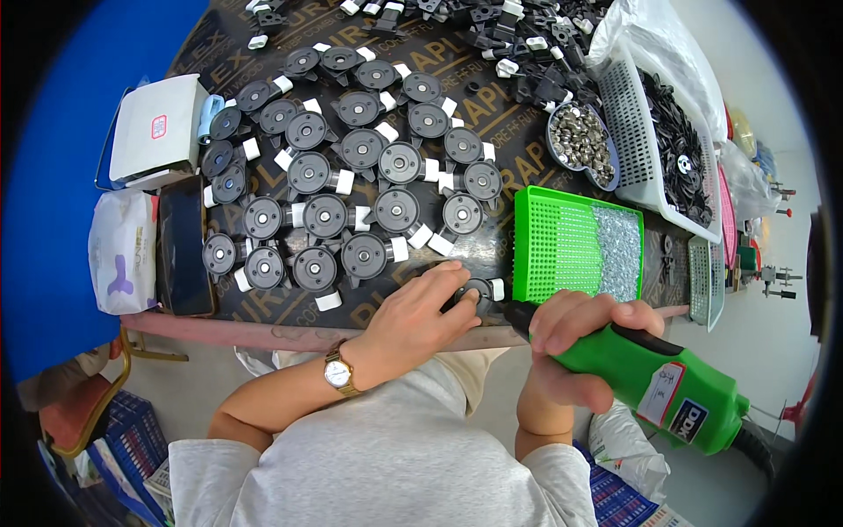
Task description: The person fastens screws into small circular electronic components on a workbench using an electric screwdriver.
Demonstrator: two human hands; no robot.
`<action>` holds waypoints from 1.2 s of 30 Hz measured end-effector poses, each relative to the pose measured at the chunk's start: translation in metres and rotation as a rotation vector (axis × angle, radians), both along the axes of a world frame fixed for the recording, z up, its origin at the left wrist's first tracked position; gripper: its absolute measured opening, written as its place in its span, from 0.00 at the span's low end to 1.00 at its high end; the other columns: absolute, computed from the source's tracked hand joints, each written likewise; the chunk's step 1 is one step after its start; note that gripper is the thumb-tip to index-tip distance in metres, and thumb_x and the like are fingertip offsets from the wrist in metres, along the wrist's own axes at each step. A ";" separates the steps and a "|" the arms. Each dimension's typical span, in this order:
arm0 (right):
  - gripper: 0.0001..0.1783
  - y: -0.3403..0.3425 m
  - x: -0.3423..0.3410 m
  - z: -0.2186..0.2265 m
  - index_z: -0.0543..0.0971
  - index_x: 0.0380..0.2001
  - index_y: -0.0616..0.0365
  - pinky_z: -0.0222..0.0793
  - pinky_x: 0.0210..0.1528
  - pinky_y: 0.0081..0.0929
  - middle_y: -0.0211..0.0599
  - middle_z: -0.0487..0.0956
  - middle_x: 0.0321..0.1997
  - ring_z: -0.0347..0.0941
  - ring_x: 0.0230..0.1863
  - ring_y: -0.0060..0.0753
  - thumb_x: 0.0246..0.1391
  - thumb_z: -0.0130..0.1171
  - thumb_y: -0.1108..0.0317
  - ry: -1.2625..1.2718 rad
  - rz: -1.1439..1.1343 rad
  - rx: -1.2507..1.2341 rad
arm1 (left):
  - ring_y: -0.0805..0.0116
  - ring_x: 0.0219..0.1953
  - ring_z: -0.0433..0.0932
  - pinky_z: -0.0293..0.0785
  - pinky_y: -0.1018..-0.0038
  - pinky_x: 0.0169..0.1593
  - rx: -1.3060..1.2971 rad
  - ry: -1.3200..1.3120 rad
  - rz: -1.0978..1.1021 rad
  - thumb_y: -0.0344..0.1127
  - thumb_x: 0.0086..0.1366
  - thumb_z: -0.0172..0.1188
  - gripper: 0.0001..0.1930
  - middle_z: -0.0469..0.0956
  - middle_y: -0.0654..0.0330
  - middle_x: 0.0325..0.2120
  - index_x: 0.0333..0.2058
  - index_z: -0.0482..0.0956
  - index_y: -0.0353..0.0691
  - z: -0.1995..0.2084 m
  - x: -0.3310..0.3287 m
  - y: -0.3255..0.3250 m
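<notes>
Dark surface (263, 323) crowded with finished discs; left hand (420, 318) is pinning one black disc (479, 290), right hand (575, 338) is clenching the green electric screwdriver (663, 378), fastening stage; tip needs seating squarely next

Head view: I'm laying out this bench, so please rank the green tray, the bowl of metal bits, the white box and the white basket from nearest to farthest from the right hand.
From the right hand:
1. Green tray, just above it.
2. Bowl of metal bits, beyond the tray.
3. White basket, far right; close to the bowl, but a little farther.
4. White box, far left.
</notes>
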State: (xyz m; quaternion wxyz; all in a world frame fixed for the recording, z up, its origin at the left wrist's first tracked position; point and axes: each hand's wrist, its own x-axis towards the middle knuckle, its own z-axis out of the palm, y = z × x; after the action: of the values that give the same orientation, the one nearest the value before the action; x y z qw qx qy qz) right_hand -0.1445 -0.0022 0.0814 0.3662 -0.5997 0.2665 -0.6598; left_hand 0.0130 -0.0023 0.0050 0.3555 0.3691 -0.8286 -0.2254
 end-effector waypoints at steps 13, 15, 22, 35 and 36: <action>0.37 0.001 0.012 0.003 0.61 0.44 0.56 0.66 0.23 0.26 0.35 0.73 0.21 0.68 0.19 0.29 0.39 0.63 0.44 -0.014 -0.081 0.074 | 0.55 0.48 0.71 0.73 0.69 0.45 -0.003 0.009 -0.023 0.36 0.50 0.64 0.15 0.71 0.54 0.47 0.36 0.74 0.36 -0.002 0.000 -0.001; 0.36 0.000 0.015 0.003 0.61 0.43 0.57 0.66 0.22 0.26 0.35 0.73 0.20 0.68 0.19 0.30 0.39 0.64 0.45 -0.009 -0.094 0.070 | 0.55 0.48 0.71 0.73 0.69 0.45 -0.001 0.008 -0.018 0.35 0.51 0.64 0.15 0.71 0.54 0.47 0.36 0.74 0.36 -0.003 0.001 -0.001; 0.34 -0.005 0.021 -0.004 0.62 0.43 0.58 0.67 0.20 0.23 0.36 0.72 0.18 0.68 0.17 0.30 0.41 0.66 0.49 0.044 -0.160 0.048 | 0.53 0.48 0.70 0.73 0.68 0.44 -0.005 0.048 -0.050 0.35 0.52 0.63 0.15 0.69 0.53 0.44 0.37 0.73 0.35 -0.002 0.001 -0.002; 0.34 0.000 0.033 -0.004 0.62 0.45 0.60 0.63 0.16 0.18 0.34 0.69 0.17 0.65 0.16 0.25 0.44 0.64 0.48 0.042 -0.490 0.028 | 0.53 0.48 0.69 0.74 0.68 0.45 -0.057 -0.012 -0.026 0.35 0.51 0.61 0.16 0.68 0.52 0.44 0.38 0.72 0.35 -0.003 -0.005 0.004; 0.34 0.000 0.032 -0.002 0.62 0.44 0.61 0.60 0.15 0.18 0.33 0.67 0.17 0.62 0.15 0.24 0.46 0.61 0.46 0.072 -0.451 0.040 | 0.53 0.48 0.69 0.74 0.68 0.45 -0.061 -0.010 -0.030 0.35 0.51 0.61 0.16 0.68 0.52 0.44 0.38 0.72 0.35 -0.001 -0.005 0.007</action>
State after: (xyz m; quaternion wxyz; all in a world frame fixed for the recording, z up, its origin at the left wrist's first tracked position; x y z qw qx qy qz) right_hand -0.1121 -0.0026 0.0797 0.2112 -0.5408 0.4198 -0.6976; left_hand 0.0081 0.0049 0.0041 0.3589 0.3469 -0.8423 -0.2035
